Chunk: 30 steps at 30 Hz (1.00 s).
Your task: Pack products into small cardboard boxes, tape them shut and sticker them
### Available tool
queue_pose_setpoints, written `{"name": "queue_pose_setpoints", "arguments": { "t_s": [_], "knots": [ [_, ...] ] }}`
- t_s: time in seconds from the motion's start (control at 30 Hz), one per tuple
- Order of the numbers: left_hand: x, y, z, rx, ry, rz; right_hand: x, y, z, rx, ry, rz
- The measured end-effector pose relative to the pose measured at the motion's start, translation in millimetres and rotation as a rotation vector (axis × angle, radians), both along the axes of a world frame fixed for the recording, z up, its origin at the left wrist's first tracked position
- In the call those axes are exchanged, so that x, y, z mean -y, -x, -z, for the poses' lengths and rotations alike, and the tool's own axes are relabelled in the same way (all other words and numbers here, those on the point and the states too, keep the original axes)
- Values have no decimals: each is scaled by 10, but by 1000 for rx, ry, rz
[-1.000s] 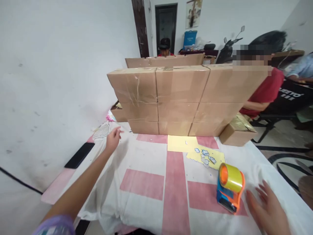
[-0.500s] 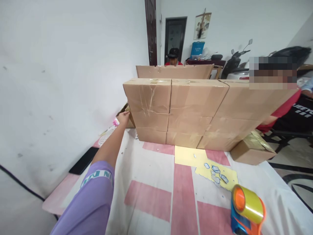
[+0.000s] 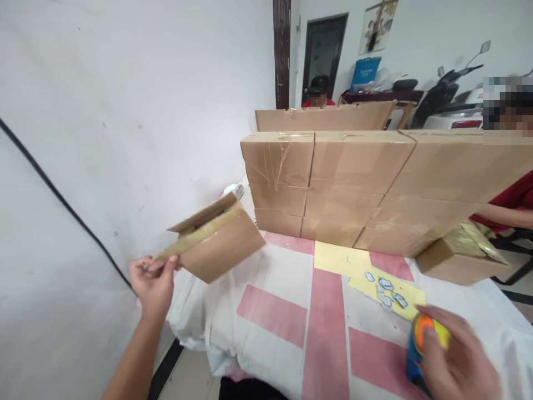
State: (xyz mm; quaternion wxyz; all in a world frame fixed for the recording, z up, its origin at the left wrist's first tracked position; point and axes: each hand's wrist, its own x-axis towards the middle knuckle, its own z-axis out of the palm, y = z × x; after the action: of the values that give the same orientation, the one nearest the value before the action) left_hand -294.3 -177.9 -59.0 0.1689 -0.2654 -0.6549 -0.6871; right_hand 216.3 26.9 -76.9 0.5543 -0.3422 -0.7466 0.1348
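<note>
My left hand (image 3: 154, 283) pinches the edge of a small cardboard box (image 3: 222, 244) and holds it tilted at the left side of the table, one flap standing up. Clear yellowish tape runs along the box's upper edge. At the lower right, my right hand (image 3: 464, 355), a little blurred, is closed around a tape dispenser (image 3: 413, 355) with a blue and orange body and a yellow roll. Its thumb lies over the roll's orange core. Beyond both hands stands a wall of stacked cardboard boxes (image 3: 345, 166), taped together.
A pink and white cloth (image 3: 266, 316) covers the table. On it lies yellow paper (image 3: 339, 258) with several small cut pieces (image 3: 385, 283). Another box (image 3: 458, 255) with tape on top stands at the right. A co-worker's arm (image 3: 508, 215) shows behind it; another person is at the back.
My left hand has brought the small box out from beside the stack, towards me and to the left. My right hand has come into view and taken hold of the tape dispenser. The view has turned left.
</note>
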Motion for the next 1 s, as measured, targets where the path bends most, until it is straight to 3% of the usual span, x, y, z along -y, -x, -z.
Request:
{"name": "queue_pose_setpoints", "arguments": {
  "t_s": [0.17, 0.27, 0.33, 0.5, 0.57, 0.63, 0.7, 0.77, 0.87, 1.0],
  "knots": [
    [85, -995, 503, 27, 58, 430, -91, 950, -475, 367, -3, -769],
    [34, -1286, 645, -59, 122, 608, -37, 1211, -658, 608, 96, -1003],
    [0, -1289, 586, -175, 199, 728, 21, 1257, -653, 735, 118, -1057],
    [-256, -1117, 21, -743, 712, 1199, 107, 1214, -468, 881, 40, -1087],
    [-404, -1107, -171, -916, 840, 1253, 99, 1154, -441, 861, -12, -1061],
    [-510, -1098, -246, -993, 874, 1217, 66, 1044, -441, 768, -65, -997],
    [-541, -1048, -194, -938, 829, 1154, 21, 889, -432, 635, -104, -903],
    [-502, -960, -31, -756, 706, 1115, -16, 725, -385, 529, -101, -786],
    [-367, -873, 339, -335, 423, 1017, -19, 560, -214, 433, -10, -643],
    [-200, -1019, 790, 176, 144, 818, 64, 538, 159, 299, 70, -560]
  ]
}}
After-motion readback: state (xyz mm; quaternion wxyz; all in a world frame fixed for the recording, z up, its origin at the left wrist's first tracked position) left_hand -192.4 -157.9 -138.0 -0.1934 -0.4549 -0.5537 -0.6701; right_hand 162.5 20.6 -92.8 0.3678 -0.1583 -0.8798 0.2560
